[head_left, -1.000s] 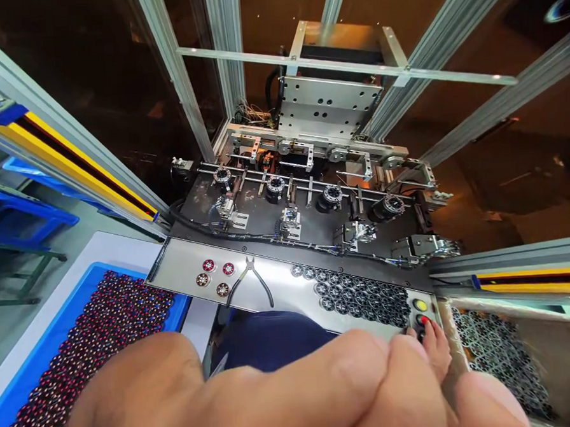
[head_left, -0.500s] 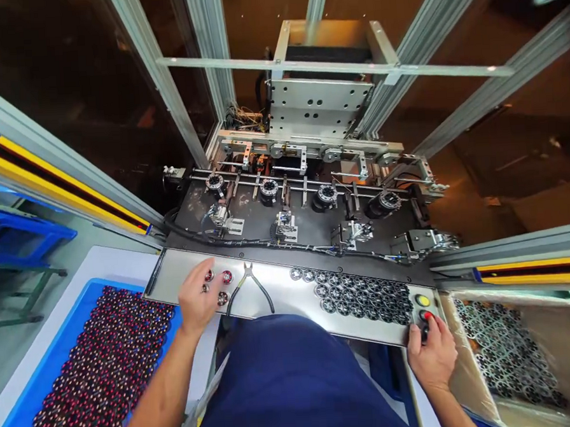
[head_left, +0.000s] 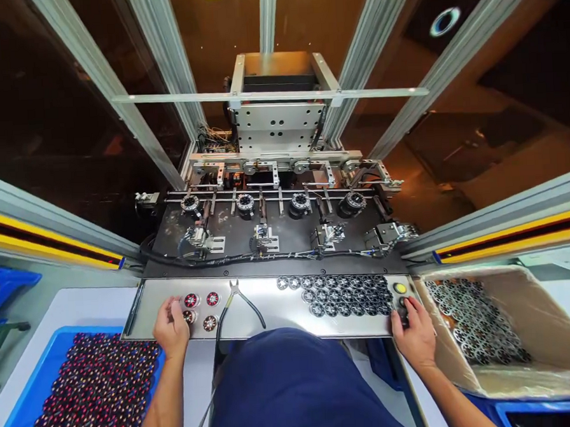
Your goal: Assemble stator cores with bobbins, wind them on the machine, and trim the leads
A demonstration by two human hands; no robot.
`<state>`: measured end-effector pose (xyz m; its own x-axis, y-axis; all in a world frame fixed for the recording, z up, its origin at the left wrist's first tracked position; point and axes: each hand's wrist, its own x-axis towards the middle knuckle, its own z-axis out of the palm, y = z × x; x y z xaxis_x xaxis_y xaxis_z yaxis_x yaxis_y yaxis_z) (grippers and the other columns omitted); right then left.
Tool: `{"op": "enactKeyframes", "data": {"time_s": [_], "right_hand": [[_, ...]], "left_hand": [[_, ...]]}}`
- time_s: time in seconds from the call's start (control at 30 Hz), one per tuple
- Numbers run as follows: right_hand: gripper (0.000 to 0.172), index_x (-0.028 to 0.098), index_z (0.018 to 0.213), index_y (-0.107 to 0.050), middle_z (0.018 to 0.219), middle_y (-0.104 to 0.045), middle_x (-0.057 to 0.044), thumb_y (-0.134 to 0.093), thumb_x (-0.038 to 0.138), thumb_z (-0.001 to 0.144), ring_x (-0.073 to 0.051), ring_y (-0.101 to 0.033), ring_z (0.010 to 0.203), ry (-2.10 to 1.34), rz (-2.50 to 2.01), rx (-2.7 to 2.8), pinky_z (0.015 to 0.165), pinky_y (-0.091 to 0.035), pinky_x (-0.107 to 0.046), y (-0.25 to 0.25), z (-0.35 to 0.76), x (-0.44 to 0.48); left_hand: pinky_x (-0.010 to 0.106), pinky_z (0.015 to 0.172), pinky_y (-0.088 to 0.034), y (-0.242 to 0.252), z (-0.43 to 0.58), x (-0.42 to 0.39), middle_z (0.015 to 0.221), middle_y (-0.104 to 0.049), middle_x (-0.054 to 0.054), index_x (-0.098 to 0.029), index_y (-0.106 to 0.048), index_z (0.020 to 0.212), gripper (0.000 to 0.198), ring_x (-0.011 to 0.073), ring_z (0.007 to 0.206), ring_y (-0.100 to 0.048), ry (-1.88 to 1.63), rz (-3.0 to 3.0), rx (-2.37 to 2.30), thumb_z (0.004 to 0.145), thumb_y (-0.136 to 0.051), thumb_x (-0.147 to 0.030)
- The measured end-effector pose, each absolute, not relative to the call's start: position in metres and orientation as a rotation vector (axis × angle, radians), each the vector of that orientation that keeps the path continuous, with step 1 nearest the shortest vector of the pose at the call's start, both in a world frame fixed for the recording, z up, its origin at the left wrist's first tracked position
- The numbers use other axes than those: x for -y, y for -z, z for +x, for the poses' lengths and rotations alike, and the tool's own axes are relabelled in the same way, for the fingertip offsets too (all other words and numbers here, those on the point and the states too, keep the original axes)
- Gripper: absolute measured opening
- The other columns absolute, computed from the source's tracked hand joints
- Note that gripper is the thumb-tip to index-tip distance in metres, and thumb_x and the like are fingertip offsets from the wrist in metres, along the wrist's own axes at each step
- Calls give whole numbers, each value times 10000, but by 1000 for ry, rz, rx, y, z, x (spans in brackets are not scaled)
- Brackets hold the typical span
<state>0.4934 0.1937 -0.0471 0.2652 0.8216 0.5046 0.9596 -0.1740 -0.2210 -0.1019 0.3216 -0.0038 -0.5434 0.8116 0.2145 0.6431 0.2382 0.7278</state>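
My left hand [head_left: 171, 328] rests at the left of the metal ledge, fingers loosely bent and apart, with no held part visible. It partly covers one of several small wound stators [head_left: 212, 299] with red and copper-coloured windings. To their right lie cutting pliers [head_left: 235, 300] with dark handles, jaws pointing away from me. At the ledge's right end, my right hand [head_left: 414, 335] has its fingertips on the button panel, thumb and forefinger apart around a black button. A yellow button [head_left: 400, 288] shows just beyond the fingers. Rows of black-and-silver stator cores [head_left: 334, 295] lie beside that hand.
Behind the ledge stands a machine with several round fixtures [head_left: 300, 204]. Yellow-edged bars [head_left: 52, 241] flank the opening. A blue tray [head_left: 67, 339] of wound stators is at left; a lined carton [head_left: 553, 314] of bare cores is at right.
The view has shifted. My left hand has drawn left, uncovering more of the stators. My right hand stays at the buttons, and the red button is now hidden under its fingers.
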Motion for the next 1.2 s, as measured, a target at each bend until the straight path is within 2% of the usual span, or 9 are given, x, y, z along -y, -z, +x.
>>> {"op": "enactKeyframes", "data": {"time_s": [0.4, 0.87, 1.2], "right_hand": [[468, 118, 1344, -527, 1357, -558, -215, -514, 347, 936, -350, -544, 1251, 351, -2076, 1530, 1033, -479, -544, 49, 487, -194], [491, 125, 1367, -517, 1378, -553, -209, -525, 348, 930, -359, -547, 1251, 327, -2081, 1511, 1046, -477, -549, 52, 489, -194], [486, 113, 1351, -531, 1373, -558, -214, -534, 353, 928, -356, -552, 1249, 337, -2089, 1519, 1046, -478, -533, 54, 490, -193]], "left_hand": [[380, 852, -499, -8, -98, -325, 993, -740, 125, -155, -704, 1017, 414, 263, 902, -673, -1020, 1379, -2381, 914, -442, -459], [407, 832, -497, 3, -105, -327, 902, -714, 90, -156, -705, 1008, 379, 217, 846, -645, -1020, 1448, -2407, 931, -470, -444], [423, 866, -513, 8, -109, -327, 962, -708, 74, -156, -684, 1029, 402, 205, 909, -657, -1010, 1513, -2381, 969, -471, -492]]}}
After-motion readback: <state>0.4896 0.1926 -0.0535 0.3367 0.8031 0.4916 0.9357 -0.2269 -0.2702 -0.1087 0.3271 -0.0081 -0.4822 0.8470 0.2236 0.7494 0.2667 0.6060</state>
